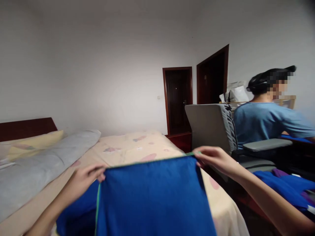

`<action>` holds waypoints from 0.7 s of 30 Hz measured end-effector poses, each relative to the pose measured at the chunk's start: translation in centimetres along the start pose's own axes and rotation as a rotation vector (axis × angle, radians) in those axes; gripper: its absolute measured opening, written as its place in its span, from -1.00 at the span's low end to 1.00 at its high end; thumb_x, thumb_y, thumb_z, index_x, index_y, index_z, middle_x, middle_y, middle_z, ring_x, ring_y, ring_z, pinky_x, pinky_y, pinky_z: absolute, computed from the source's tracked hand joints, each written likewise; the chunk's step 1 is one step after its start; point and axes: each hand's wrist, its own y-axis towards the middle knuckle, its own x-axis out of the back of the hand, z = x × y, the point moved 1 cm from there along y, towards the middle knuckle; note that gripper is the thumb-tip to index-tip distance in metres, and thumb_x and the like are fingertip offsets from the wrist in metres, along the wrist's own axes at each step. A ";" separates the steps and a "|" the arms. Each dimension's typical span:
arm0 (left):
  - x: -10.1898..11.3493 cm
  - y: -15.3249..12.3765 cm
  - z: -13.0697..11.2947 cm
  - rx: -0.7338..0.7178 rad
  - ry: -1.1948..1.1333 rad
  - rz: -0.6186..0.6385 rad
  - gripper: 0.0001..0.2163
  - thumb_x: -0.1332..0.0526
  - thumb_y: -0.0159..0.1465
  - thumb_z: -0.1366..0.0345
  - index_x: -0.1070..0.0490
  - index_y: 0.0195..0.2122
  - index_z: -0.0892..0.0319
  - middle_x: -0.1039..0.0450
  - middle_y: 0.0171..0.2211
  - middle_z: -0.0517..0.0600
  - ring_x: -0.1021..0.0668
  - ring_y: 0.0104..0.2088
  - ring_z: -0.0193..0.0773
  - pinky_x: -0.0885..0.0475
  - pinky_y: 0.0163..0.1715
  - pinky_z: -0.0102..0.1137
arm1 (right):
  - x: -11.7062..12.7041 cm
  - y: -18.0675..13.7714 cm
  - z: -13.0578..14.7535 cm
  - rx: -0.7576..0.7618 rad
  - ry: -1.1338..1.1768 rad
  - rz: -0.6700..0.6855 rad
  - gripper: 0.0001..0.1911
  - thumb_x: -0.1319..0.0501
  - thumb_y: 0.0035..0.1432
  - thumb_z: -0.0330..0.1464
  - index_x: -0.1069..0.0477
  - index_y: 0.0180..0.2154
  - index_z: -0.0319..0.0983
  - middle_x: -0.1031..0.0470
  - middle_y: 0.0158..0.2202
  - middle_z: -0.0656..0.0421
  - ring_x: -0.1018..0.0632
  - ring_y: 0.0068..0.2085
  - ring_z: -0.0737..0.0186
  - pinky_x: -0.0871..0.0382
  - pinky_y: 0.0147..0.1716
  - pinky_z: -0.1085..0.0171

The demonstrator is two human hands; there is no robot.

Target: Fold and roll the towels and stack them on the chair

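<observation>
A blue cloth (152, 196) with green edging hangs stretched between my two hands, its lower part running out of the picture. My left hand (90, 173) pinches its upper left corner. At the upper right corner, my right hand (213, 157) grips the same top edge between thumb and fingers, higher than the left. Behind the cloth on the left, more blue fabric (78, 209) lies on the bed, partly covered by my left forearm.
The bed (133, 147) has a patterned cream sheet, and a grey rolled quilt (49, 164) lies along its left. To the right, a person in a blue shirt (261, 121) sits on a grey office chair (209, 124). Blue and purple cloths (283, 186) lie at the lower right.
</observation>
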 end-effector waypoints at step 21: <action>-13.6 -0.1 4.2 -0.048 0.016 -0.317 -0.81 -0.24 0.32 0.05 -0.55 -0.18 -0.03 -0.68 -0.21 0.01 -0.70 -0.19 0.00 -0.59 -0.09 -0.18 | -4.6 5.5 -13.7 -0.087 0.082 -0.093 -0.43 -0.34 0.10 0.09 -0.62 -0.11 -0.26 -0.65 -0.09 -0.03 -0.63 -0.04 -0.08 -0.52 0.02 0.01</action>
